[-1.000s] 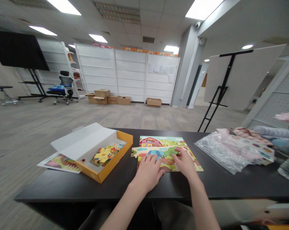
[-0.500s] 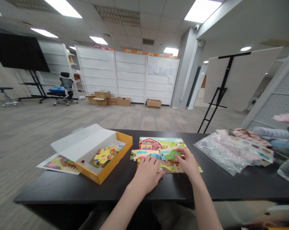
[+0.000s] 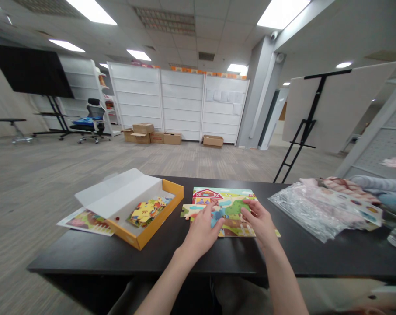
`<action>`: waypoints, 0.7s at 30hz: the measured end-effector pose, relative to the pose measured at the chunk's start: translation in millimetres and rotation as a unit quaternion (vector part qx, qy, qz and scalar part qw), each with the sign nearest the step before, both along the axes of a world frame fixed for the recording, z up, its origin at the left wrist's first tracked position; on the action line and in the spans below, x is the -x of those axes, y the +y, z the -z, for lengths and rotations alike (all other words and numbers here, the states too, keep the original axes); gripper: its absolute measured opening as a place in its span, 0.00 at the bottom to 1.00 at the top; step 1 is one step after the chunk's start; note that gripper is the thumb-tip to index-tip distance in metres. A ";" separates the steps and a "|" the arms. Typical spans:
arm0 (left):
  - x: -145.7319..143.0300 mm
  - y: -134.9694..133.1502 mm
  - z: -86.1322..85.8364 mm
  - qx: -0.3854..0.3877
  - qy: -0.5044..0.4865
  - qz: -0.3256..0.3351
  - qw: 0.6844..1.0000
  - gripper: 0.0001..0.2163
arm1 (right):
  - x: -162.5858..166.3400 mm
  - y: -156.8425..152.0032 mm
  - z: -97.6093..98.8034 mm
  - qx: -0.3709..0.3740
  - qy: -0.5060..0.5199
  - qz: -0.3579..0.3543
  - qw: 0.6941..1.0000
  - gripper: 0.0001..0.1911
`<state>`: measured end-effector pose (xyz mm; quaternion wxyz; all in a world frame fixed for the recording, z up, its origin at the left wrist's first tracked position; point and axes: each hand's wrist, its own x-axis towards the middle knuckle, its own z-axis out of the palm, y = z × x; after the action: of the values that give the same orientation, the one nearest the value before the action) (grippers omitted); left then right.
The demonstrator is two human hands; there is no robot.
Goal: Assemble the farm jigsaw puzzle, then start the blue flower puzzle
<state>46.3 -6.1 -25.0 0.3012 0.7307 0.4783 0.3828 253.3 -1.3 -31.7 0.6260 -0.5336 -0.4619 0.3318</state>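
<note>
A colourful farm-picture board [image 3: 206, 193] with a red barn lies on the black table. Over its middle are jigsaw puzzle pieces [image 3: 234, 207] with a green bush and blue shapes, the right part looking tilted up. My right hand [image 3: 261, 222] pinches the green end between thumb and fingers. My left hand [image 3: 201, 227] has its curved fingers and thumb at the blue part, which shows between them; the fingers partly cover it. Left of that hand, a pale puzzle piece [image 3: 185, 210] sticks out past the board's edge.
An open yellow box [image 3: 161, 215] with loose puzzle pieces [image 3: 148, 211] stands on the left, its white lid folded back. A printed picture sheet [image 3: 86, 222] lies partly under it. To the right are clear plastic packaging [image 3: 307, 210] and rolled cloths [image 3: 371, 183] on the black table [image 3: 145, 260].
The right part of the puzzle strip has tilted up and apart from the left piece. My left hand has gone from lying flat to curling its fingers at the blue part. The view has shifted slightly.
</note>
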 end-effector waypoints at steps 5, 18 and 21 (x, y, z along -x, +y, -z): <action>-1.3 10.5 -0.6 0.113 -0.216 0.027 0.970 0.26 | 21.0 -8.7 -12.3 0.003 0.065 -0.055 0.996 0.25; 10.3 20.1 -13.1 0.135 -0.283 0.012 0.949 0.30 | 31.3 -8.2 -14.0 -0.008 0.155 -0.027 0.988 0.25; 11.5 18.7 -17.4 0.146 -0.276 0.018 0.950 0.29 | 32.8 -8.6 -13.7 -0.007 0.095 -0.052 0.994 0.23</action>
<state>34.7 12.6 -7.6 0.5319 0.5527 0.4142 0.4899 220.5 -9.9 -18.0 0.6527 -0.4706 -0.4296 0.4098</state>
